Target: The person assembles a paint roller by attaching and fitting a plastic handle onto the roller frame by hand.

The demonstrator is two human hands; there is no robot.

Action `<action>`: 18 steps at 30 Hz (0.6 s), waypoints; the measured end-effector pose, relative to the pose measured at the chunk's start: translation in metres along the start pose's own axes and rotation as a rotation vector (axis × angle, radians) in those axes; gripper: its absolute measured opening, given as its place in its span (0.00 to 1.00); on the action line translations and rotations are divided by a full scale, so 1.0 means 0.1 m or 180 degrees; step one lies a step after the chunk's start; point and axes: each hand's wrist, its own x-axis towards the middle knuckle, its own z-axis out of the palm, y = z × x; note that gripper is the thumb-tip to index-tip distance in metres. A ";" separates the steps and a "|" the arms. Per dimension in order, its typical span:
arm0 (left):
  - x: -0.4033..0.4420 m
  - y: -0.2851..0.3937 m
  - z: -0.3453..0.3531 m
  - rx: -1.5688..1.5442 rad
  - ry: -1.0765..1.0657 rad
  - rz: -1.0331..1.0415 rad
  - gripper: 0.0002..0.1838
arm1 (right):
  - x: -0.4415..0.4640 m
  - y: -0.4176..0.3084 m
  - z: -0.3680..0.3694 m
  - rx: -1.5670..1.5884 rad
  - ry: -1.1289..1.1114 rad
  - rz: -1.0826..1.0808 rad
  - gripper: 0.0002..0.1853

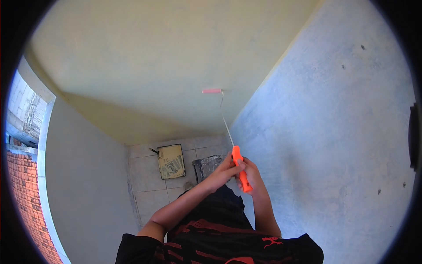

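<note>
A paint roller with a long thin wire frame reaches up and away from me, its pink roller sleeve [212, 91] at the pale yellow wall [167, 57]. Its orange handle [245, 181] is held between both hands. My left hand [226, 170] is closed about the upper part of the handle, fingers partly hidden. My right hand [253, 172] wraps the same handle from the right side, its palm behind it. From this angle I cannot tell how firmly the sleeve presses on the wall.
A dark-rimmed tray [183, 163] with yellowish paint lies on the tiled floor [147, 176], a black handle at its corner. A paint-spattered grey object [203, 167] stands beside it. A bluish wall [325, 132] rises at right. At left, an opening [44, 132] shows roof tiles.
</note>
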 end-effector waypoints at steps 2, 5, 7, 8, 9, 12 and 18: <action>0.13 0.00 -0.10 0.0018 0.0132 -0.0067 0.28 | 0.32 0.10 -0.07 0.0047 0.0029 0.0131 0.17; 0.41 -0.17 -0.34 0.0111 0.0410 -0.0225 0.22 | 0.95 0.31 -0.27 0.0036 0.0162 0.0416 0.17; 0.60 -0.34 -0.54 0.0122 0.0622 -0.0302 0.21 | 1.20 0.40 -0.31 -0.0034 0.0221 0.0551 0.17; 0.59 -0.35 -0.54 0.0117 0.0620 -0.0289 0.21 | 1.22 0.40 -0.26 0.0038 0.0340 0.0609 0.17; 0.59 -0.35 -0.55 0.0157 0.0621 -0.0250 0.21 | 1.26 0.37 -0.23 0.0098 0.0448 0.0653 0.16; 0.34 -0.15 -0.35 0.0203 0.0500 0.0073 0.23 | 0.67 0.13 -0.01 -0.0045 0.0149 0.0197 0.16; -0.16 0.14 -0.02 0.0751 0.0396 0.0995 0.43 | 0.04 0.00 0.36 0.0125 0.0029 -0.0157 0.17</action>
